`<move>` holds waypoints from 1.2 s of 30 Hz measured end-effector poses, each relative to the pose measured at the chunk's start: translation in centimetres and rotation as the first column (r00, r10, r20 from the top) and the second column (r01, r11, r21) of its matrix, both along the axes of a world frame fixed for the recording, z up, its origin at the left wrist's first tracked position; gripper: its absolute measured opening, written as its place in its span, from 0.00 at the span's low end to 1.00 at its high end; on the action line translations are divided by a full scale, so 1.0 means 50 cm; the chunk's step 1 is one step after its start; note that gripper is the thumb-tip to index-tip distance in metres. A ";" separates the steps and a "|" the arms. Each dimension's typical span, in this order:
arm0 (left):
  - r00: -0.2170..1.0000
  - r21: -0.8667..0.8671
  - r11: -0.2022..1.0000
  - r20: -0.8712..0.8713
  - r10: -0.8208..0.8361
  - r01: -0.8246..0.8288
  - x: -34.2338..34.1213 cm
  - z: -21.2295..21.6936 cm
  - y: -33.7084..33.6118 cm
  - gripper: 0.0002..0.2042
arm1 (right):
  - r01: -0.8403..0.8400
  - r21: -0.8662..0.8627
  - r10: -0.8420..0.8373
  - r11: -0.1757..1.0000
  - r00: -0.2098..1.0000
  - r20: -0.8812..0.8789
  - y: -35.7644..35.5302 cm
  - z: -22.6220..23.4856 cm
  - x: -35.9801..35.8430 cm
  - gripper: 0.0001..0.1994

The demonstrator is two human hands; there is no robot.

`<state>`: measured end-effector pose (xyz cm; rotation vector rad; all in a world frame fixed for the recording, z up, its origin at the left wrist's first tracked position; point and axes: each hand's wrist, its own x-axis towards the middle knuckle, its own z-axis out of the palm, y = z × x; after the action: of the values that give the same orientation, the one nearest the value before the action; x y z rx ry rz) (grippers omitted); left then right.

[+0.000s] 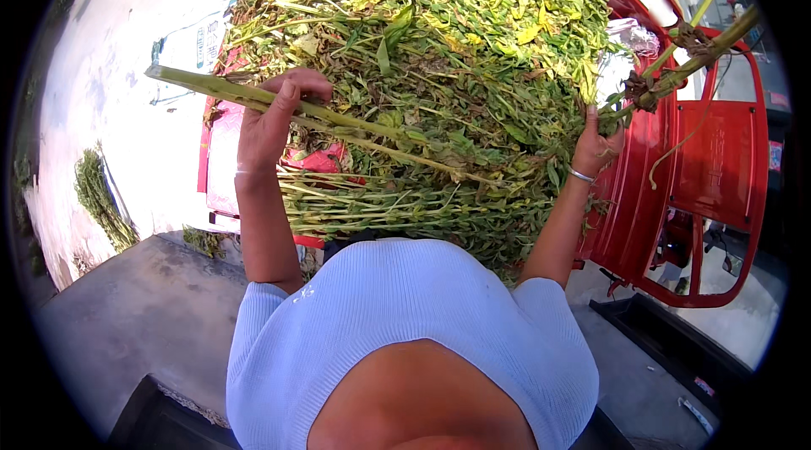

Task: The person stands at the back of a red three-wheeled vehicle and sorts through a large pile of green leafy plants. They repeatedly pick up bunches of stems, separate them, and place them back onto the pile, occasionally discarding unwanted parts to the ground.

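A long, thick green plant stalk [363,123] with a cut pale end lies across my left hand [283,116], whose fingers and thumb are closed round it. The stalk slants down to the right, with a thinner stem beside it. My right hand [600,146] is closed on a leafy stem [625,112] at the right edge of the heap. From there a thick brownish-green stem [688,65] with dried clumps rises to the upper right. Whether both hands hold one plant, I cannot tell. Beneath them spreads a large heap of cut leafy plants [456,44], partly yellowed.
The heap lies on a red vehicle bed, with a red cab frame [714,163] at the right. A bundle of plants [103,201] lies on the pale ground at left. Black troughs [676,349] stand low on both sides. A printed sack [190,53] lies at upper left.
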<state>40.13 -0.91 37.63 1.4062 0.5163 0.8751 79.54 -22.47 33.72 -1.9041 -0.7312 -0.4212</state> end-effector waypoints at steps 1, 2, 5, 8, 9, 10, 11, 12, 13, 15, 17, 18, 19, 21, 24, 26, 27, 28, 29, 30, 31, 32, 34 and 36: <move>0.974 0.022 0.993 0.194 -0.116 0.114 0.017 0.017 0.003 0.20 | 0.073 0.046 -0.073 0.996 0.997 -0.002 -0.022 0.027 0.031 0.16; 0.881 -0.029 0.964 0.415 -0.228 0.263 0.025 0.014 0.009 0.20 | 0.263 0.100 -0.270 0.960 0.961 0.066 -0.006 0.088 0.016 0.15; 0.928 -0.399 0.906 0.372 0.020 0.141 0.077 0.014 0.015 0.20 | -0.061 0.524 -0.060 0.849 0.976 0.209 0.004 0.260 0.022 0.13; 0.992 -0.485 0.874 0.085 0.089 -0.037 0.070 -0.051 0.042 0.19 | -0.153 0.292 0.017 0.944 0.906 0.422 0.026 0.395 0.013 0.09; 0.987 -0.493 0.870 0.140 0.080 0.000 0.061 -0.061 0.039 0.19 | -0.307 0.191 0.245 0.932 0.924 0.294 0.040 0.405 0.000 0.09; 0.977 -0.518 0.855 0.179 0.115 -0.006 0.060 -0.064 0.035 0.21 | -0.472 0.047 0.415 0.880 0.813 0.408 0.065 0.397 -0.004 0.09; 0.975 -0.499 0.867 0.200 0.092 0.020 0.065 -0.065 0.029 0.21 | -0.535 -0.163 0.558 0.829 0.774 0.298 0.075 0.385 -0.036 0.11; 0.972 -0.473 0.881 0.201 0.121 -0.012 0.051 -0.065 0.016 0.22 | -0.666 -0.287 0.724 0.688 0.658 0.209 0.119 0.333 -0.053 0.13; 0.968 -0.448 0.894 0.218 0.124 -0.014 0.049 -0.058 0.006 0.22 | -0.655 -0.388 0.736 0.648 0.669 0.100 0.142 0.280 -0.088 0.14; 0.938 -0.494 0.863 0.338 0.074 0.110 0.055 -0.056 -0.003 0.28 | -0.678 -0.474 0.753 0.561 0.657 -0.048 0.150 0.156 -0.143 0.14; 0.858 -0.452 0.859 0.512 0.030 0.240 0.051 -0.063 -0.015 0.32 | -0.837 -0.411 0.821 0.360 0.494 -0.287 0.150 0.041 -0.202 0.16; 0.855 -0.399 0.886 0.519 0.006 0.236 0.044 -0.077 -0.014 0.36 | -0.899 -0.385 0.808 0.209 0.381 -0.449 0.150 0.004 -0.228 0.16; 0.870 -0.374 0.908 0.492 0.024 0.187 0.043 -0.057 -0.032 0.33 | -0.925 -0.319 0.814 0.206 0.343 -0.469 0.147 -0.032 -0.248 0.16; 0.890 -0.452 0.878 0.450 0.075 0.154 0.028 -0.066 -0.053 0.29 | -0.963 -0.188 0.821 0.194 0.264 -0.507 0.137 -0.074 -0.279 0.15; 0.845 -0.480 0.868 0.511 0.157 0.128 0.011 -0.080 -0.067 0.23 | -0.893 -0.407 0.741 0.191 0.403 -0.537 0.134 -0.071 -0.273 0.18; 0.829 -0.522 0.844 0.522 0.200 0.125 -0.001 -0.101 -0.066 0.18 | -0.861 -0.450 0.764 0.238 0.452 -0.460 0.133 -0.049 -0.269 0.20; 0.817 -0.538 0.831 0.538 0.207 0.144 -0.001 -0.111 -0.062 0.16 | -0.840 -0.474 0.772 0.263 0.478 -0.419 0.131 -0.033 -0.264 0.21; 0.805 -0.553 0.817 0.554 0.213 0.164 -0.001 -0.120 -0.056 0.14 | -0.789 -0.539 0.747 0.295 0.542 -0.384 0.124 -0.025 -0.259 0.24; 0.816 -0.578 0.804 0.527 0.239 0.137 -0.001 -0.129 -0.049 0.13 | -0.756 -0.536 0.745 0.376 0.591 -0.310 0.114 -0.010 -0.256 0.24; 0.827 -0.605 0.789 0.496 0.265 0.110 0.003 -0.134 -0.044 0.11 | -0.719 -0.526 0.733 0.454 0.637 -0.238 0.101 0.009 -0.254 0.24; 0.838 -0.629 0.774 0.460 0.294 0.074 0.002 -0.134 -0.042 0.10 | -0.685 -0.504 0.719 0.526 0.675 -0.168 0.094 0.030 -0.255 0.24; 0.843 -0.744 0.664 0.311 0.440 -0.072 -0.001 -0.134 -0.040 0.11 | -0.602 -0.544 0.679 0.584 0.730 -0.078 0.090 0.058 -0.257 0.25; 0.835 -0.734 0.678 0.353 0.421 -0.031 -0.004 -0.147 -0.037 0.10 | -0.608 -0.507 0.677 0.612 0.733 -0.063 0.082 0.090 -0.247 0.24; 0.834 -0.731 0.682 0.369 0.410 -0.012 -0.005 -0.146 -0.035 0.11 | -0.603 -0.500 0.698 0.622 0.716 0.005 0.077 0.088 -0.227 0.22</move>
<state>39.89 -2.64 30.32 0.3616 0.5347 1.0474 68.17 -18.60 38.10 -1.8584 -1.7283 0.0560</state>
